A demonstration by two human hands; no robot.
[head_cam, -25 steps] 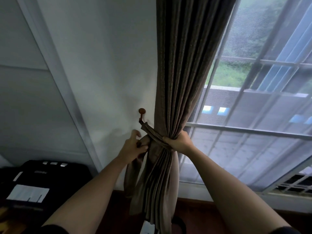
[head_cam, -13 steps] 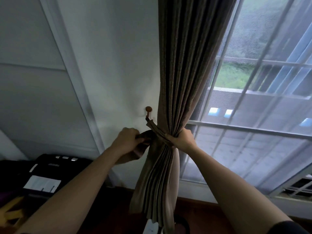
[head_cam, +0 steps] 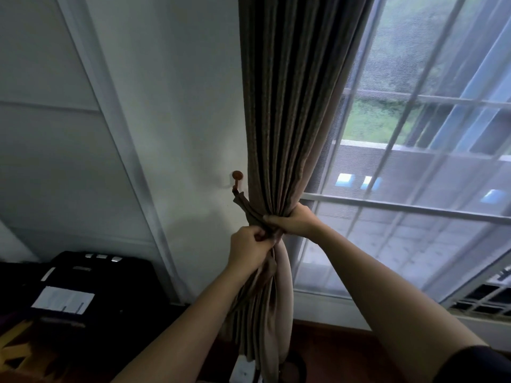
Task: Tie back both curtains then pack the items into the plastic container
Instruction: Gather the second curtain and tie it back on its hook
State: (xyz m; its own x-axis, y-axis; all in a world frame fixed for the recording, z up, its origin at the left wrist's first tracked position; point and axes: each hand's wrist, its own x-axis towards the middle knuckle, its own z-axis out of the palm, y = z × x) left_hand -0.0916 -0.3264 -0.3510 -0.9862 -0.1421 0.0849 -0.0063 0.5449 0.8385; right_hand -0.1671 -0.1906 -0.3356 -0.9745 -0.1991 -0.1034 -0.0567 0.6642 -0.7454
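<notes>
A brown pleated curtain (head_cam: 290,111) hangs gathered at the window's left edge. A matching fabric tieback (head_cam: 243,205) runs down from a round brown wall hook (head_cam: 237,175) to the bunched curtain. My right hand (head_cam: 293,221) grips the gathered curtain at its waist, over the tieback. Just below and to the left, my left hand (head_cam: 249,248) is fisted round the tieback's loose end in front of the curtain. The plastic container is not in view.
A barred, screened window (head_cam: 414,189) fills the right side. A white wall with a vertical trim strip (head_cam: 121,161) is on the left. A black case with a white label (head_cam: 63,299) sits low at the left. Dark red floor shows below.
My left hand moved right, from beside the curtain to in front of it, drawing the tieback end across the gathered fabric. My right hand kept its hold on the curtain.
</notes>
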